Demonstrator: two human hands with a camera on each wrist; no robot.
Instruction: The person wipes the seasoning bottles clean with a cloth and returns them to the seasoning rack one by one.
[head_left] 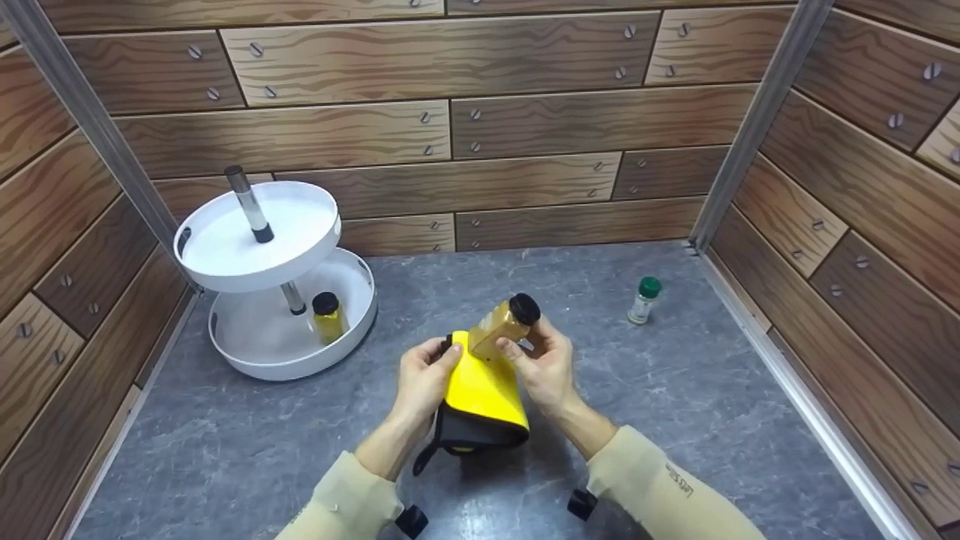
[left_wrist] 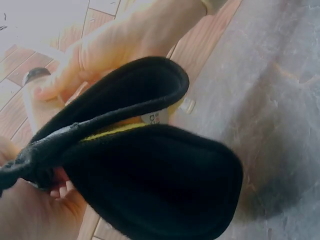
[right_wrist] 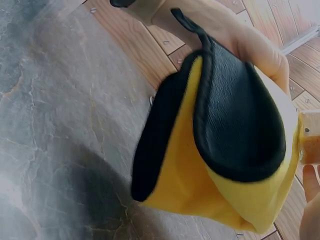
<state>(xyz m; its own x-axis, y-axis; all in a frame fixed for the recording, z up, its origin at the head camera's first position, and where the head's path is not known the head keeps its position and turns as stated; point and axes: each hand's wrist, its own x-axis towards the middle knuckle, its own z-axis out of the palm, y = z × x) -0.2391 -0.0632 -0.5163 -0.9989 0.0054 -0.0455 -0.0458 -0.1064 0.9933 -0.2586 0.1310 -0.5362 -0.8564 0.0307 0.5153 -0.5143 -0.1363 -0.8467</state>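
Near the middle of the head view, my left hand (head_left: 420,382) grips a folded cloth (head_left: 484,390), yellow on one face and black on the other, with a dark hanging loop. Its thumb lies on the yellow face. My right hand (head_left: 551,375) holds a spice jar (head_left: 491,331) with a black cap, tilted, its lower part against the cloth's upper edge. The jar's contents look yellow-brown. In the right wrist view the cloth (right_wrist: 235,200) hangs in loose folds beside the jar (right_wrist: 311,137). Left fingers behind the cloth are mostly hidden.
At the left stands a white two-tier round tray (head_left: 292,367). Its lower tier holds a black-capped jar (head_left: 328,321) with yellow contents. A small green-capped spice jar (head_left: 643,301) stands on the grey marbled tabletop (head_left: 720,420) at right. Wood-patterned walls (head_left: 525,60) enclose the table.
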